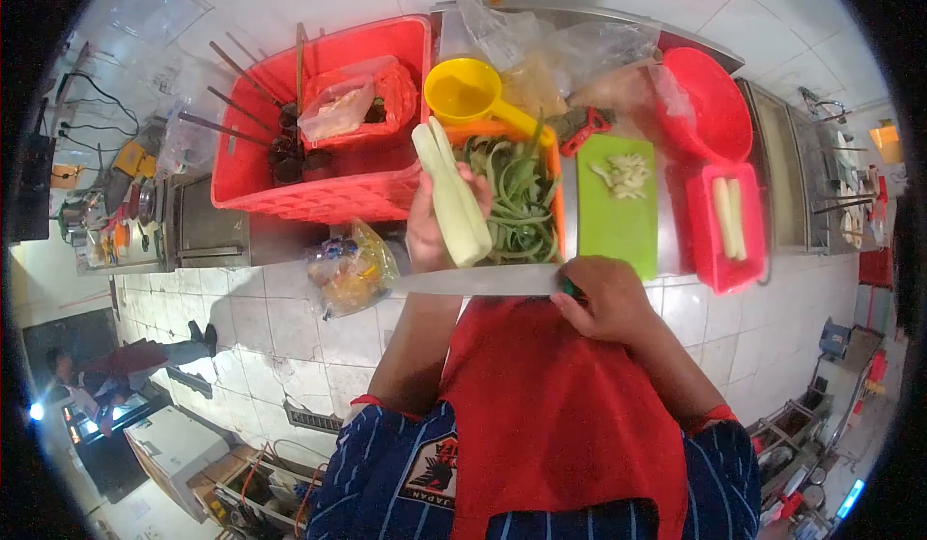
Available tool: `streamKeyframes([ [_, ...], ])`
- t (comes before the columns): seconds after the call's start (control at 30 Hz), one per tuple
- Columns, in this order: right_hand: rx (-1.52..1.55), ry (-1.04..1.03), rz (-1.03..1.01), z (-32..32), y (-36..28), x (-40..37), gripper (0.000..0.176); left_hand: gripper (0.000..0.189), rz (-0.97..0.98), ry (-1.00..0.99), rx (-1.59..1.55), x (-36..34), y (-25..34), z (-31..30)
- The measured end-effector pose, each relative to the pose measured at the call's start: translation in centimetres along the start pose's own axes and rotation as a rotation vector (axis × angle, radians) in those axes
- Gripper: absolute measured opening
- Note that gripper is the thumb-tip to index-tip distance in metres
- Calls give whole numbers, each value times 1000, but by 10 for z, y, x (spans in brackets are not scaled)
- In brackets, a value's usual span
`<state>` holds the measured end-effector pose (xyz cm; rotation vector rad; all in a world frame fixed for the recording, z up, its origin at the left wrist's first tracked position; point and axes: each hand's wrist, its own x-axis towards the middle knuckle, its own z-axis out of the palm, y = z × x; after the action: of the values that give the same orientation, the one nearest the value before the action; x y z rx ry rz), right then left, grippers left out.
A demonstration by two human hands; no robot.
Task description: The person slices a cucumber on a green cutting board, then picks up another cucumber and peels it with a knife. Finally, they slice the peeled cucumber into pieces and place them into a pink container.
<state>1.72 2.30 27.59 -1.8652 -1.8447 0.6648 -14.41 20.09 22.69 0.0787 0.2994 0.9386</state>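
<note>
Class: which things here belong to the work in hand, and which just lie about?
Likely in the work:
- knife
- pale vegetable
- orange tub
- peelings
- green board
- cut pieces
- pink tub

Apparently lying about:
- yellow dipper
- red crate
- red basin
- clear bag

A metal counter [673, 207] bears a red crate [323, 198], green board [618, 229].

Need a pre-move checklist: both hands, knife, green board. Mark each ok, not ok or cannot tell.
1. Left grip secure: ok, wrapped around the pale vegetable.
2. Right grip on the knife: ok, closed around its handle.
3. Blade clear of the left wrist: cannot tell; they overlap in this single view.
4. Vegetable on the green board: not ok, held up to the left of it.
5. Board free of cut pieces: not ok, a pale pile lies there.
</note>
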Motion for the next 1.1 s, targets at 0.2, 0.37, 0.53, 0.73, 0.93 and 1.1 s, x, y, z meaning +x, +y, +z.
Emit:
streamKeyframes([
  [0.2,18,7,14,1,-4,4,31,39,-155,-85,-338,4,8,-24],
  [0.37,13,25,0,4,-3,6,30,41,-137,-28,-374,0,10,-15],
  [0.53,-19,22,5,5,-8,7,31,43,-211,-136,-425,2,10,-22],
  [0.73,-60,-26,37,3,-8,13,29,46,-250,-109,-358,5,9,-29],
  [0.93,-70,55,-3,5,5,9,30,45,-330,-260,-389,-4,10,-18],
  [1.1,-74,92,-41,7,2,19,28,41,-85,-155,-99,-9,-1,-5],
])
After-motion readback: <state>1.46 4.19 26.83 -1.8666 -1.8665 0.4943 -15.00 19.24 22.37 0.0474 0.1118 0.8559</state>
